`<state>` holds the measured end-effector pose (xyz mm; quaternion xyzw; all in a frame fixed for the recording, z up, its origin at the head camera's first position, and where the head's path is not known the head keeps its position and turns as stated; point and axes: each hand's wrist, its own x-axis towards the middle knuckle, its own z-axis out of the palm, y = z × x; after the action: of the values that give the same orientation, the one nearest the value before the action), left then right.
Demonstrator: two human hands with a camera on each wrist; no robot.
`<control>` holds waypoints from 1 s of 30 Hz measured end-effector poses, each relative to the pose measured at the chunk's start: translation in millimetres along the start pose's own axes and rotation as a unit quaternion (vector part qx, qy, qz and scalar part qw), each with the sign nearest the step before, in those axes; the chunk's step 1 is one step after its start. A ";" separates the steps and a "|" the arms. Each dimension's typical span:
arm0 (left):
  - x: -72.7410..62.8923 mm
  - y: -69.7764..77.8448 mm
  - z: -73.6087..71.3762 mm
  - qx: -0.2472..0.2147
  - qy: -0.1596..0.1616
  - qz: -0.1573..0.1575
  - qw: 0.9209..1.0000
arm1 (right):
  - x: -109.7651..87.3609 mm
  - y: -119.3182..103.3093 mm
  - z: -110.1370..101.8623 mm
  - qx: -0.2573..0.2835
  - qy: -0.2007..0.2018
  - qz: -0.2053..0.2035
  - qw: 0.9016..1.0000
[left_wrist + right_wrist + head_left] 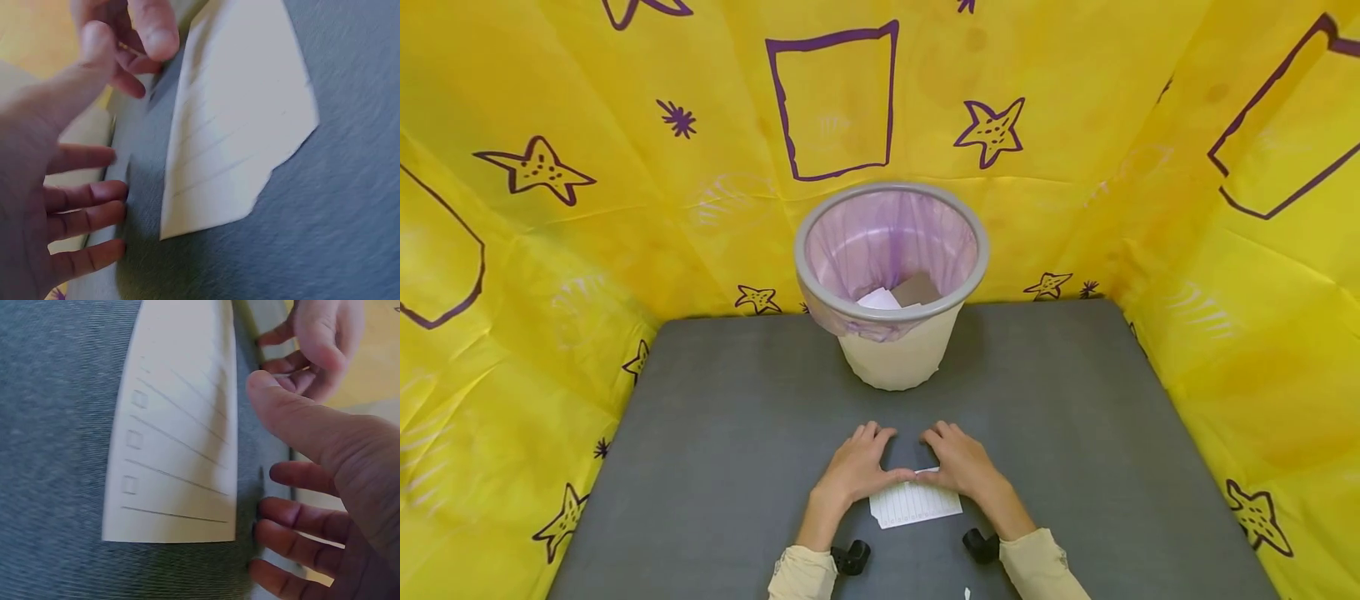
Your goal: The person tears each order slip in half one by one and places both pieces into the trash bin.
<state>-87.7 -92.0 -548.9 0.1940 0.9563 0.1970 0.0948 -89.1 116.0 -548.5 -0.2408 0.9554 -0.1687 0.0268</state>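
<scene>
A strip of white paper (916, 506), ruled with lines and small checkboxes, lies on the grey table. Its left end is ragged, as the left wrist view shows. My left hand (859, 465) is at the paper's far edge on the left, fingers relaxed and spread forward. Mirroring it on the right, my right hand (961, 463) has its fingers loosely bent. Both thumbs point inward, with their tips close together by the far edge. In the wrist views the paper (175, 469) lies beside the fingers, and neither hand grips it.
A cream waste bin (891, 362) with a purple liner stands beyond my hands, near the back. Inside it are white paper (878, 300) and a brown-grey piece (917, 289). A tiny white scrap (967, 593) lies at the near edge. Yellow patterned cloth (715, 200) surrounds the table.
</scene>
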 end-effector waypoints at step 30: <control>-29.8 27.2 24.0 0.096 0.017 0.073 0.993 | -22.2 -20.9 13.7 -0.030 0.016 -0.063 0.997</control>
<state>-45.5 -73.0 -556.2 0.2683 0.9555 0.1137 0.0451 -58.2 104.9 -555.0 -0.2981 0.9434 -0.1450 -0.0069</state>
